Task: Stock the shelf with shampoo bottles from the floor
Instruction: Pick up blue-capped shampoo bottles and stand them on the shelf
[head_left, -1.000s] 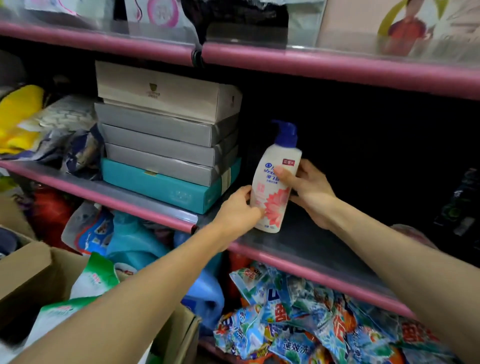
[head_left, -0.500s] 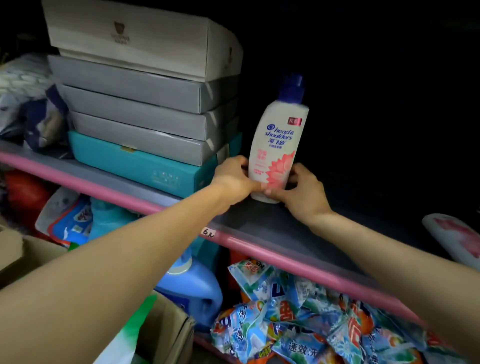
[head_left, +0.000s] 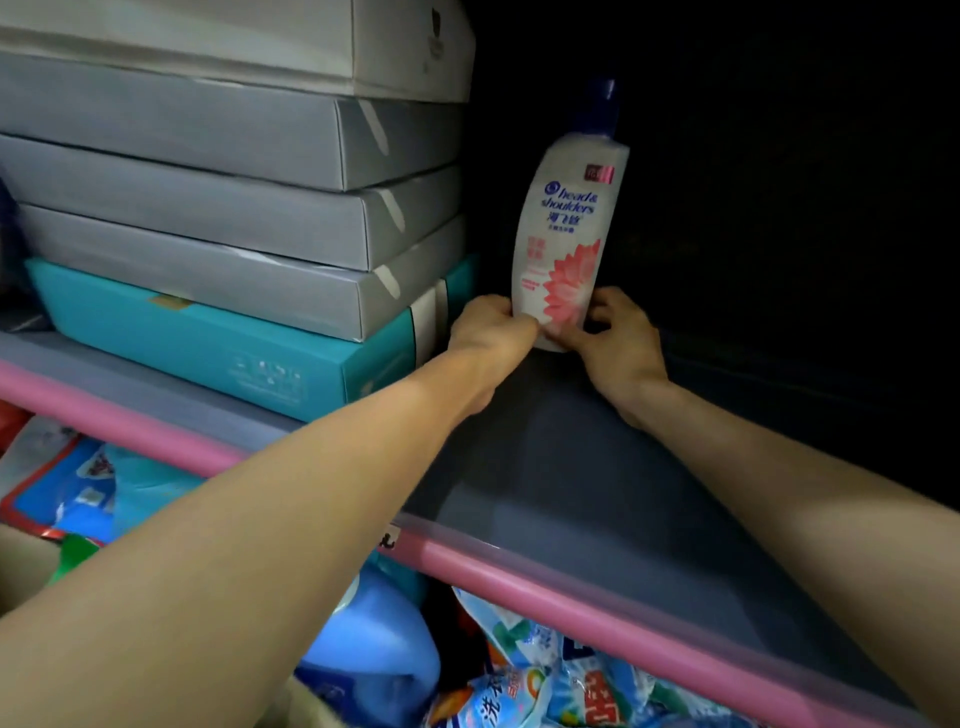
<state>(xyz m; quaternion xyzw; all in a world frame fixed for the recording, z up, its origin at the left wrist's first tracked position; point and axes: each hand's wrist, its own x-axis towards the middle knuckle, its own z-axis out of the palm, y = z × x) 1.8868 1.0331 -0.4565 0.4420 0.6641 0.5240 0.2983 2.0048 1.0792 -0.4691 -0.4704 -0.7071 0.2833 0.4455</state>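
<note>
A white shampoo bottle with a blue cap and a pink flower label stands upright deep on the grey shelf, just right of a stack of boxes. My left hand grips the bottle's lower left side. My right hand holds its lower right side, fingers curled at the base. Both forearms reach in over the shelf's pink front rail.
A stack of flat grey boxes on a teal box fills the shelf's left part. The shelf's right side is dark. Below the rail lie a blue detergent jug and several detergent packets.
The bottle has gone from tilted near the shelf's front to upright deep beside the boxes. Both hands slid down to its base. The camera has come closer to the shelf.
</note>
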